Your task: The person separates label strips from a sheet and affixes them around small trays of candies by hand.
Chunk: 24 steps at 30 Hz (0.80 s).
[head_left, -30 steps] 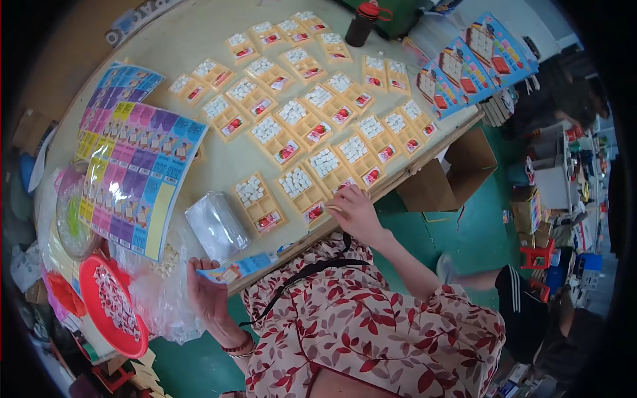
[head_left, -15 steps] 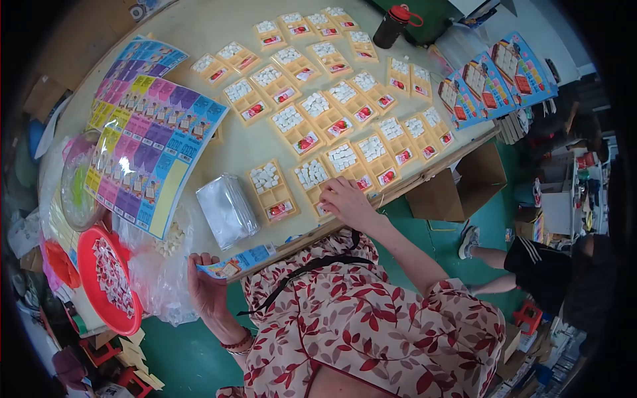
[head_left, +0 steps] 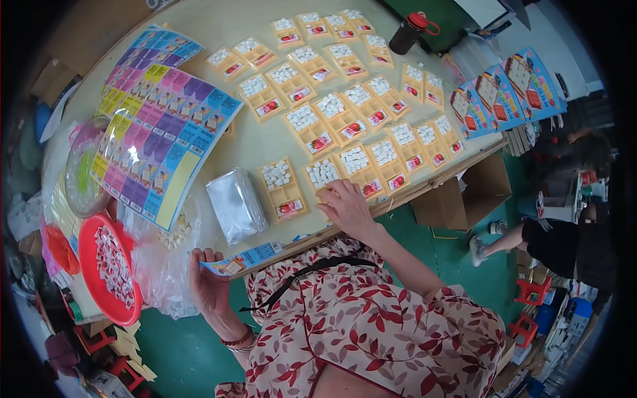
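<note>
My left hand (head_left: 211,285) is at the table's near edge, thumb and fingers pinched on one end of a blue printed card strip (head_left: 255,256). The strip's other end lies on the tabletop. My right hand (head_left: 348,208) has bent fingers over the near end of a yellow compartment tray (head_left: 323,174), hiding its lower compartments. White pieces fill that tray's upper part. To its left stands a similar tray (head_left: 281,189) with white pieces above and a strawberry-printed packet below. A stack of silvery clear bags (head_left: 237,205) lies between that tray and the printed sheets.
Several more filled trays (head_left: 318,129) cover the table's middle and back. Colourful printed sheets (head_left: 166,136) lie left. A red basin (head_left: 106,268) of small packets stands beside a clear plastic bag (head_left: 166,275). A dark bottle (head_left: 413,33) and blue printed packages (head_left: 509,89) are at right; a person's leg (head_left: 497,245) shows beyond.
The whole view has shifted slightly, so the table's contents appear farther right. Both hands keep nearly the same places and grips. The other person's leg and foot have changed position at right.
</note>
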Tool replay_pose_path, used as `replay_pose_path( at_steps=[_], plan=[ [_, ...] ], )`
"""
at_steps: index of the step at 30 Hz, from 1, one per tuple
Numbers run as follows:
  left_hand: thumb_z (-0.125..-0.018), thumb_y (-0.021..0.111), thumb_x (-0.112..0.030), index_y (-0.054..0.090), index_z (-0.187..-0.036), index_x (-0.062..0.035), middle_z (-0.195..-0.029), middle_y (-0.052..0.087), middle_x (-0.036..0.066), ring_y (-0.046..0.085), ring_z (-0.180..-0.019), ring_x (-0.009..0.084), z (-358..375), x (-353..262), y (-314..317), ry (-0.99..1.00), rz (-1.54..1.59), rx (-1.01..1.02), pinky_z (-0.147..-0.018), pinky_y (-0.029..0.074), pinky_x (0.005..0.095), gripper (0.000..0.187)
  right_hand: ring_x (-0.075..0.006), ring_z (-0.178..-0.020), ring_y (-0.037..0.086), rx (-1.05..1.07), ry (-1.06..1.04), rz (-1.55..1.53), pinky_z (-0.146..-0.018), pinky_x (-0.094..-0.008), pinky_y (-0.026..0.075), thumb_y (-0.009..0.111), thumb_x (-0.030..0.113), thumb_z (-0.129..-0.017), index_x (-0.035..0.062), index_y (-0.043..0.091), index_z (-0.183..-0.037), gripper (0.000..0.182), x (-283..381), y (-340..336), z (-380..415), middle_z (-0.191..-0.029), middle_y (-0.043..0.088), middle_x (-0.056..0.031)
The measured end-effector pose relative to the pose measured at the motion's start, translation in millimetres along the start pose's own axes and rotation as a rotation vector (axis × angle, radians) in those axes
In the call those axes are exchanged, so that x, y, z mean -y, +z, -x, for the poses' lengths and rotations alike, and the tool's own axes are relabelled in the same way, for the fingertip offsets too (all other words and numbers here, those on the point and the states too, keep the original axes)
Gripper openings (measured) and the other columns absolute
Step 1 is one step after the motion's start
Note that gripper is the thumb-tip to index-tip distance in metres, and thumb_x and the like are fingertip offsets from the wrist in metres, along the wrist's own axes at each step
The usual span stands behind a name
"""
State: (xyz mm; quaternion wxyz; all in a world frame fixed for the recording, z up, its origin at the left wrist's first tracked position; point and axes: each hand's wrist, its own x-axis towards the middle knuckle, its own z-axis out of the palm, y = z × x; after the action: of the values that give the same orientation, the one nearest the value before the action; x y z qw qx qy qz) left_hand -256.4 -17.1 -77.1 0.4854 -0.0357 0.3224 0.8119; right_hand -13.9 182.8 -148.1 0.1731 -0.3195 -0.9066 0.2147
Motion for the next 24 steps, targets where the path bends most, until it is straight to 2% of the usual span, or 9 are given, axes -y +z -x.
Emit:
replay_pose_path(
  at_steps=[1, 3, 5, 11, 15, 16, 18, 21, 24],
  plan=[
    [-0.095, 0.048, -0.022, 0.044, -0.086, -0.0082, -0.076, 0.041, 0.002, 0.041, -0.075, 0.0148, -0.2, 1.1, -0.6, 0.008, 0.011, -0.07, -0.071, 0.04, 0.0306, 0.017, -0.0239, -0.099, 0.046, 0.005, -0.008, -0.007, -0.083, -0.0385, 0.035, 0.064, 0.025, -0.078, 0.0114, 0.058, -0.102, 0.028, 6.7, 2.3, -4.4, -0.1, 0.051, -0.0056],
    [-0.095, 0.048, -0.022, 0.044, -0.086, -0.0081, -0.076, 0.041, 0.002, 0.041, -0.075, 0.0148, 3.5, 1.2, -0.6, 0.025, 0.021, -0.142, -0.071, 0.04, 0.0307, 0.017, -0.0246, -0.109, 0.044, -0.017, -0.237, 0.061, -0.092, -0.041, 0.034, 0.062, 0.026, -0.079, 0.0117, 0.055, -0.113, 0.037, 22.9, 10.6, -15.0, -0.111, 0.051, -0.0066],
    [-0.094, 0.048, -0.022, 0.045, -0.087, -0.008, -0.076, 0.041, 0.002, 0.041, -0.075, 0.0148, 4.7, 0.7, 1.5, -0.018, 0.021, 0.007, -0.071, 0.04, 0.0309, 0.016, -0.0241, -0.112, 0.043, 0.009, -0.247, 0.104, -0.095, -0.0424, 0.032, 0.062, 0.027, -0.08, 0.0116, 0.054, -0.115, 0.04, 26.9, 25.1, -19.8, -0.115, 0.051, -0.0069],
    [-0.094, 0.049, -0.021, 0.046, -0.088, -0.0073, -0.076, 0.041, 0.002, 0.043, -0.077, 0.0164, 10.5, -0.4, 3.4, -0.001, 0.018, -0.083, -0.072, 0.04, 0.0319, 0.015, -0.0237, -0.119, 0.04, 0.124, -0.274, 0.21, -0.099, -0.047, 0.029, 0.058, 0.032, -0.083, 0.0101, 0.051, -0.119, 0.042, 16.7, 38.4, -16.5, -0.118, 0.05, -0.0071],
    [-0.094, 0.049, -0.021, 0.046, -0.087, -0.0072, -0.076, 0.042, 0.003, 0.043, -0.078, 0.0174, 7.9, 1.2, -4.0, -0.018, 0.038, -0.01, -0.073, 0.04, 0.0326, 0.015, -0.0246, -0.121, 0.039, 0.237, -0.208, 0.148, -0.099, -0.0479, 0.028, 0.057, 0.032, -0.083, 0.0102, 0.049, -0.122, 0.045, 22.6, 25.5, -24.0, -0.122, 0.049, -0.0078],
    [-0.094, 0.05, -0.021, 0.046, -0.087, -0.0072, -0.076, 0.042, 0.003, 0.043, -0.078, 0.0175, 7.5, 1.6, -2.9, -0.016, 0.037, -0.016, -0.074, 0.04, 0.0328, 0.016, -0.0246, -0.121, 0.039, 0.235, -0.206, 0.152, -0.099, -0.0479, 0.028, 0.057, 0.032, -0.083, 0.0102, 0.049, -0.122, 0.045, 24.0, 27.0, -28.1, -0.122, 0.049, -0.0078],
    [-0.094, 0.05, -0.021, 0.046, -0.088, -0.0072, -0.077, 0.042, 0.003, 0.043, -0.078, 0.0175, 6.4, 2.1, -1.9, -0.015, 0.036, -0.021, -0.074, 0.04, 0.033, 0.016, -0.025, -0.125, 0.036, 0.047, -0.224, 0.131, -0.101, -0.0503, 0.026, 0.055, 0.033, -0.085, 0.0095, 0.048, -0.124, 0.047, 27.6, 31.9, -41.3, -0.128, 0.046, -0.0079],
    [-0.093, 0.05, -0.021, 0.046, -0.088, -0.0071, -0.076, 0.042, 0.002, 0.043, -0.079, 0.0174, 5.4, 1.7, -2.8, -0.017, 0.036, 0.03, -0.074, 0.041, 0.0331, 0.015, -0.0257, -0.128, 0.031, 0.019, -0.248, 0.232, -0.103, -0.0526, 0.023, 0.052, 0.034, -0.087, 0.0084, 0.047, -0.126, 0.047, 31.5, 35.3, -64.0, -0.133, 0.042, -0.0074],
    [-0.093, 0.05, -0.021, 0.046, -0.088, -0.0072, -0.076, 0.041, 0.002, 0.044, -0.079, 0.0171, 6.8, -1.8, -2.5, 0.013, 0.024, -0.005, -0.075, 0.041, 0.0326, 0.015, -0.0256, -0.13, 0.029, 0.173, -0.213, 0.321, -0.104, -0.0562, 0.02, 0.049, 0.036, -0.089, 0.0091, 0.046, -0.126, 0.046, 29.7, 37.1, -70.3, -0.135, 0.041, -0.0061]
  ],
)
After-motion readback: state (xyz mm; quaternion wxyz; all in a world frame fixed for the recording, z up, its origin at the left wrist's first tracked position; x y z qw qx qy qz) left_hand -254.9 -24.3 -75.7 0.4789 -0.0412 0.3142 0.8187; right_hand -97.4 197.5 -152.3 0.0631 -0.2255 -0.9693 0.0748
